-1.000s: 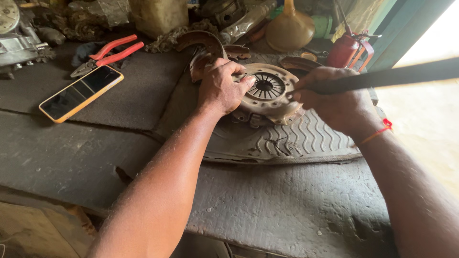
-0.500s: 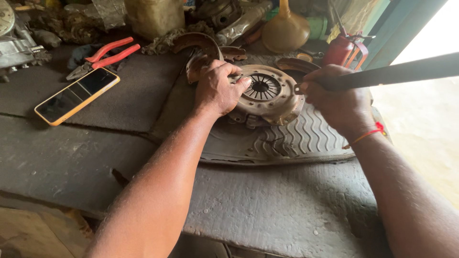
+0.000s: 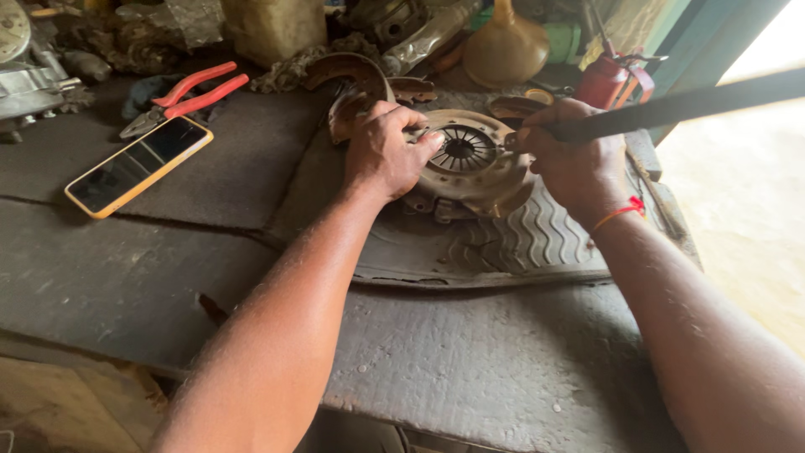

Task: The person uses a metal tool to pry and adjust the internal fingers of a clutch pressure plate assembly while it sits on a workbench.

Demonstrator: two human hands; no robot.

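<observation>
A dusty grey bench (image 3: 151, 277) in a workshop holds a ridged rubber mat (image 3: 520, 247). On the mat lies a round, rusty clutch plate (image 3: 474, 164) with thin metal spokes in the middle. The left hand (image 3: 386, 151) presses down on its left edge, fingers curled over the rim. The right hand (image 3: 574, 159) is closed tight around a long dark bar (image 3: 688, 105), whose tip meets the plate's right side. The plate looks whole, so the work seems just begun. The bar's tip is hidden behind the hand. Its far end runs out of view. The piled junk behind is hard to tell apart.
</observation>
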